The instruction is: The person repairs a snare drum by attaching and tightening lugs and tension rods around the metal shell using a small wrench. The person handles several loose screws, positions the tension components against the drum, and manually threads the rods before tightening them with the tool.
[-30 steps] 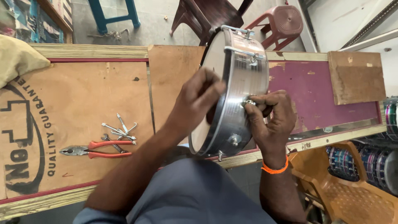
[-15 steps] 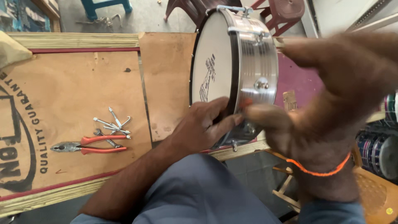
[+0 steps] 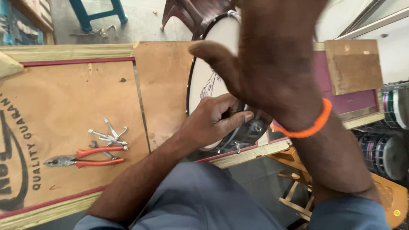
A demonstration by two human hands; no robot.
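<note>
A flat brown cardboard sheet (image 3: pixel 72 127) covers the worktop from nine o'clock down to seven o'clock; it looks like an opened-out carton, printed in black with large curved lettering along its left edge. Just above centre, at twelve o'clock, a small dark printed logo (image 3: pixel 209 85) sits on the drum's white skin (image 3: pixel 213 64), partly hidden by the hands.

Drum (image 3: pixel 208 81): on edge on the counter (image 3: pixel 76 98), right of the pliers.
Left hand (image 3: pixel 213 121): on the drum's lower rim.
Pliers (image 3: pixel 83 161): just before the metal keys (image 3: pixel 108 136).
Right hand (image 3: pixel 272 64): above the drum.
</note>
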